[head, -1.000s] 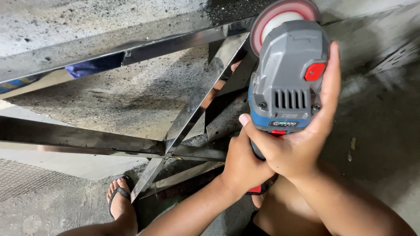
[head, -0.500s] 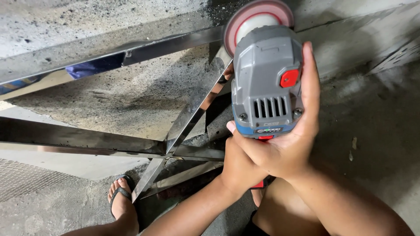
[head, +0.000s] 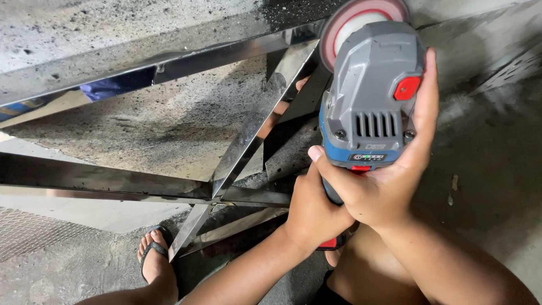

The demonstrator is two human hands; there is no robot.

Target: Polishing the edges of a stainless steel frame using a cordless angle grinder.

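A grey and blue angle grinder [head: 370,96] with a red-rimmed disc [head: 361,17] is held upright at the upper middle. My right hand [head: 389,175] wraps the grinder's body from the right, thumb across its blue base. My left hand [head: 310,212] grips the grinder's handle lower down, mostly hiding it. The disc sits against the polished steel frame [head: 169,62] where a slanted bar [head: 254,133] meets the upper bar. Whether the disc spins cannot be told.
The shiny steel frame lies over a dusty concrete floor [head: 164,130]; a lower bar [head: 101,181] runs left to right. My foot in a black sandal [head: 155,257] rests below the frame. My bare knee [head: 367,271] is under my arms. Dark grinding dust covers the concrete.
Both hands have carried the grinder leftward along the upper bar, from the right toward the joint with the slanted bar. The grip on it has stayed the same.
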